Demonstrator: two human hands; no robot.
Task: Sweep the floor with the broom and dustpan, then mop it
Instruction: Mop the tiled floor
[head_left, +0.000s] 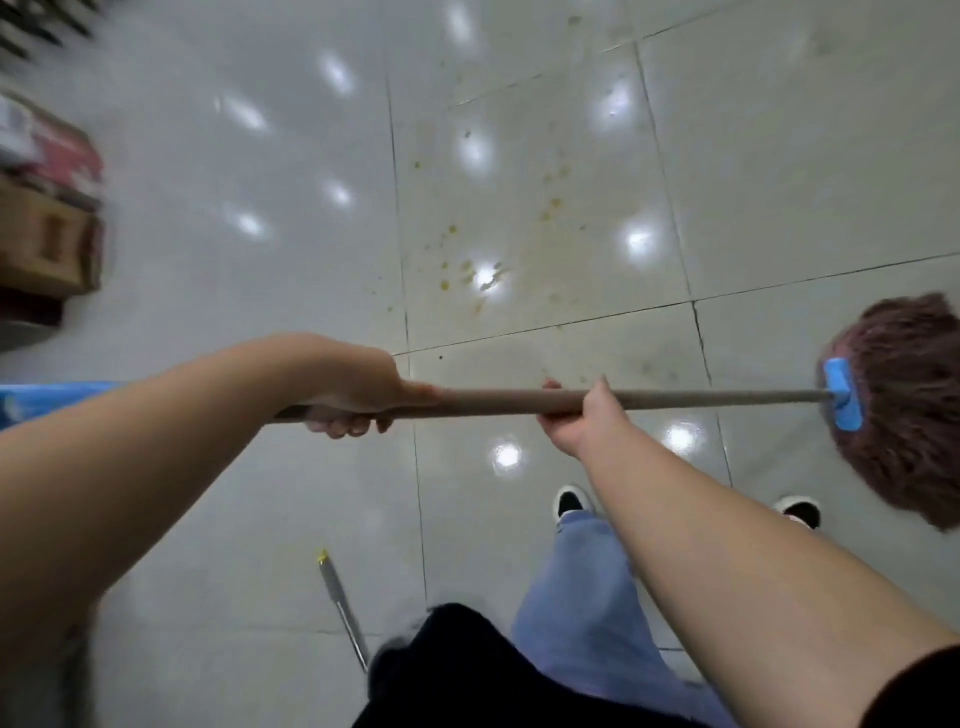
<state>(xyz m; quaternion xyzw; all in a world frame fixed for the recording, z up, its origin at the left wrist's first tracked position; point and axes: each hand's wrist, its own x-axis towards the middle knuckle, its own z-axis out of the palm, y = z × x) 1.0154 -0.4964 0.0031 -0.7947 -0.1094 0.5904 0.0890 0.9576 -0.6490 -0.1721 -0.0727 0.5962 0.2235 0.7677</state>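
- Holding the mop (675, 399) level across the frame, handle running left to right, both hands on it
- Mop head (904, 410): reddish-brown strands on a blue clamp (841, 394), at the right edge of view; can't tell if the strands touch the floor
- Left hand (358, 395) wrapped round the handle near its left end, fingers curled under, thumb lying along the shaft
- Right hand (582, 415) gripping the handle further toward the head, fingers closed over the far side
- The 2 hands sit apart on the shaft, bare handle between them
- Tiled floor (234, 291) pale and glossy with light reflections; yellowish-brown spots (457, 270) scattered on the tile beyond the handle, around the centre
- Person's blue trouser leg (582, 587) and 2 black-and-white shoes (571, 501) below the handle
- Thin metal pole with a yellow tip (337, 597) lying on the floor near the left of the legs
- Cardboard box (47, 244) and red packaging at the left edge, blurred
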